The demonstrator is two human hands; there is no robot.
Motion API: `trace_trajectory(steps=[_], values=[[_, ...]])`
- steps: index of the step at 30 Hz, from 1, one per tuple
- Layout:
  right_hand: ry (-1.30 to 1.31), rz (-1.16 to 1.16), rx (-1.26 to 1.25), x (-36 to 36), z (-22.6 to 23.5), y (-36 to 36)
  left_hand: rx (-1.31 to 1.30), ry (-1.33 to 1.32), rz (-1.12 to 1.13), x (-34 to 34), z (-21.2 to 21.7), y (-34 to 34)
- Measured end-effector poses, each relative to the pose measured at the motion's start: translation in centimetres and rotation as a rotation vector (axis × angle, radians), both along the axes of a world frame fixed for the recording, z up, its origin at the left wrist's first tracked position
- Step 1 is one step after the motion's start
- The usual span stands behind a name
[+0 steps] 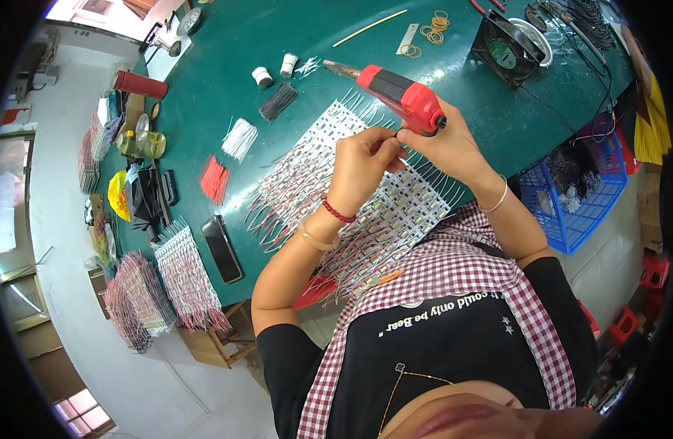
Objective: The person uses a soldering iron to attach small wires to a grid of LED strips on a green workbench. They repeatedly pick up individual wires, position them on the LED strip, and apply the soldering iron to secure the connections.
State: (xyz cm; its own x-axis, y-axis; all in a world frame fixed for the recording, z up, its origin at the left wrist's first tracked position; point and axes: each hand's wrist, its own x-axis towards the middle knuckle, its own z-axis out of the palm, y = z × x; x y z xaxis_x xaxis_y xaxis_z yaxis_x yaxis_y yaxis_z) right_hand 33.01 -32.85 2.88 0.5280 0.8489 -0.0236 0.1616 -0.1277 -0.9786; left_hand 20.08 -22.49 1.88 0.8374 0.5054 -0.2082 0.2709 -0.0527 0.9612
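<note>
My right hand (453, 146) is wrapped about the handle of a red-and-black heat gun (398, 91), whose metal nozzle points to the far left. Close beside it, my left hand (369, 157) has its fingers pinched together; the small thing between them is too hidden to name. The fingertips of both hands nearly meet. Below them lies a sheet of white light modules (409, 197) with rows of red and white wires, spread over the green table (461, 29) and hanging past its near edge.
Bundles of red tubes (214, 179), white tubes (239, 139) and black tubes (278, 101) lie to the left, near a phone (223, 249). A small fan (503, 53) stands at the far right. A blue crate (574, 197) sits below the table's right edge.
</note>
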Motion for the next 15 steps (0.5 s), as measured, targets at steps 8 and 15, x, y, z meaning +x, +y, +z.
trace_trajectory(steps=[8,15], values=[[0.327,0.05,0.057,2.5,-1.0,-0.2,-0.023,-0.047,0.035,0.2,-0.1,-0.3],[0.403,0.024,0.104,2.0,-1.5,-0.8,-0.036,-0.016,0.009,0.7,0.0,-0.5]])
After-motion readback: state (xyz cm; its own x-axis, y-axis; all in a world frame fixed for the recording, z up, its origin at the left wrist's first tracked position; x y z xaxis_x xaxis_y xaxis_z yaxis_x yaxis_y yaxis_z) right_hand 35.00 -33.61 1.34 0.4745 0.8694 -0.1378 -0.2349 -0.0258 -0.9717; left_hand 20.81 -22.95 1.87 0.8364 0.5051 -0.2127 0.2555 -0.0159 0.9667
